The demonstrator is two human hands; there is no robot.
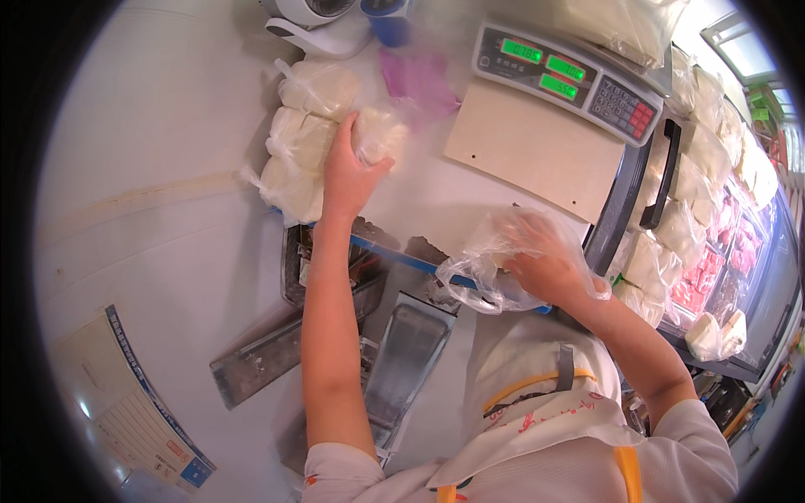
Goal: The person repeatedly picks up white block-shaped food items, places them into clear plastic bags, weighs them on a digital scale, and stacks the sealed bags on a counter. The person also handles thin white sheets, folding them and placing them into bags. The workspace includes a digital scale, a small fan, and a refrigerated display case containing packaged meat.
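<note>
My left hand grips a small clear plastic bag of pale, whitish food, thumb on its near side and fingers on its left. Stacked against the wall just left of it are several similar bags of pale blocks. A thin clear plastic bag covers my right hand, its handles and mouth hanging loosely around the wrist and below the palm. Motion and the film blur the right fingers, so I cannot tell whether they pinch anything. Both hands are over the near part of a white tabletop.
A digital scale with lit green displays has a large bag on it, behind a beige board. Bagged pale blocks line the glass display case at right. Purplish plastic, a blue container and metal trays surround the table.
</note>
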